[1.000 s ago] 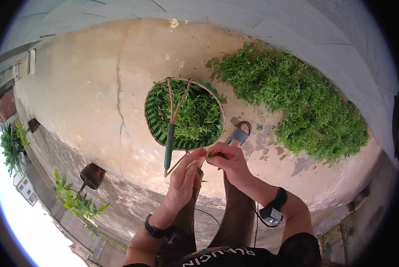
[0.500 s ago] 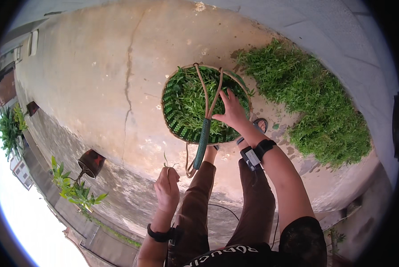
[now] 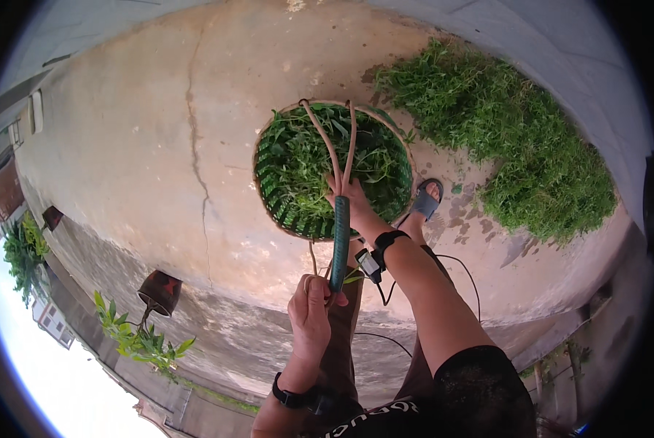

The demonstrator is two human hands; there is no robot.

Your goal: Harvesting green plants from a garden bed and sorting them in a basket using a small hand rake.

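Hands apart: my right hand [image 3: 356,207] dips among the greens [image 3: 305,171], while my left hand [image 3: 311,314] curls nearer my body; whether either closes on anything, I cannot tell.
Off to the right of my right hand spreads a leafy heap [image 3: 509,146], surely light for its bulk. Around that hand stands the basket [image 3: 270,191], stiff-looking and likely springy at the rim. Its green-sleeved handle [image 3: 341,233] passes over my right hand and down beside my left; I judge it the firm place to take the full weight. Under my right hand, the greens look light, limp and easily bruised, so a loose pinch by the stems should suit. Smallest, one leaf [image 3: 354,277] shows just right of my left hand, probably quick to tear.
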